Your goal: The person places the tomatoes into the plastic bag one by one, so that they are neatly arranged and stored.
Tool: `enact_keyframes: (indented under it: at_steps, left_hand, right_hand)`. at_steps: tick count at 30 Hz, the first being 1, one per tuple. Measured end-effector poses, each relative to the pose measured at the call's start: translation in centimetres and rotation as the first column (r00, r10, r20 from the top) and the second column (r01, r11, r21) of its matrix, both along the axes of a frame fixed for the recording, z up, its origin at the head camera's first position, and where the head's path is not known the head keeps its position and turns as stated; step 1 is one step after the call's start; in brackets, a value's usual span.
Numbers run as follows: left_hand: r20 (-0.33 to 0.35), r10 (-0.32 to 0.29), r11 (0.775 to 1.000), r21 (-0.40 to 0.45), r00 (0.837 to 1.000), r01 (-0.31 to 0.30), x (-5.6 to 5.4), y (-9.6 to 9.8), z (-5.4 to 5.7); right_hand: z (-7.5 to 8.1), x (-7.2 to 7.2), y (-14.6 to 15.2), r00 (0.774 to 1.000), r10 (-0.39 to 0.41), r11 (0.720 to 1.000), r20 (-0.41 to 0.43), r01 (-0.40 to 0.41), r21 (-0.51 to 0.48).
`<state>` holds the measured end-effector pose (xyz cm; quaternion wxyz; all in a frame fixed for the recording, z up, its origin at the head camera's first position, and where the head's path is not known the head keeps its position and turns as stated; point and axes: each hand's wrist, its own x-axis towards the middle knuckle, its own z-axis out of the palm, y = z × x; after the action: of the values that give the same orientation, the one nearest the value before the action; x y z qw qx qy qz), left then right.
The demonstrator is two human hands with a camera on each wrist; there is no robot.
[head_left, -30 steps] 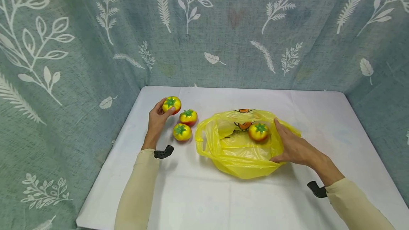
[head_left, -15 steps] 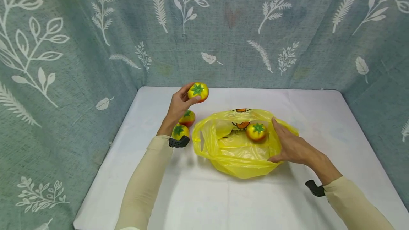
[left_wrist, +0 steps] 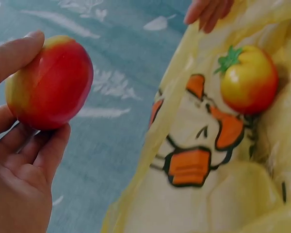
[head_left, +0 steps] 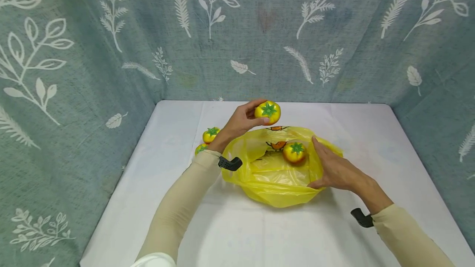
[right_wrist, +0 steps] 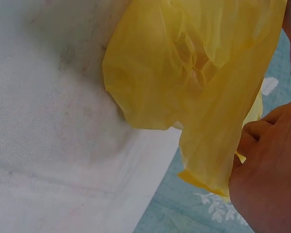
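Observation:
My left hand [head_left: 245, 118] holds a yellow-red tomato [head_left: 268, 112] with a green star-shaped top, thumb on one side and fingers on the other. It is raised beyond the back rim of a yellow plastic bag [head_left: 278, 195]; its red underside faces the left wrist view. Inside the spread bag lies another tomato [head_left: 295, 153]. My right hand [head_left: 341, 172] grips the bag's right side, thumb toward the front rim and fingers toward the back; some fingers look curled by the plastic in the right wrist view. Two more tomatoes, one [head_left: 210, 135] behind the other [head_left: 201, 148], are partly hidden by my left arm.
The bag stands on a white-covered table [head_left: 237, 234]. A blue-green curtain [head_left: 274, 73] with white leaf prints hangs behind the table and along both sides. A black wrist device [head_left: 230, 163] sits at the left cuff, another [head_left: 361, 217] at the right.
My left hand has lifted the tomato from beside the other two and carried it right, to behind the bag's rim. My right hand stays at the bag's right side.

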<state>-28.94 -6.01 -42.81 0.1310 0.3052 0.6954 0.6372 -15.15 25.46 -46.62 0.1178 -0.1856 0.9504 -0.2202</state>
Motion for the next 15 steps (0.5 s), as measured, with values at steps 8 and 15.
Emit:
enact_keyframes:
  at_steps: [8,15]
  left_hand:
    - [0.020,-0.091,0.996,-0.002,0.996,0.091,0.7,2.3,-1.2]
    - [0.025,-0.153,0.988,-0.035,0.988,0.153,1.3,3.9,-2.1]
  right_hand:
    - [0.0,0.0,-0.1,1.000,0.000,1.000,0.002,0.000,-0.007]
    - [-0.1,-0.1,0.0,1.000,0.002,1.000,0.005,-0.002,-0.008]
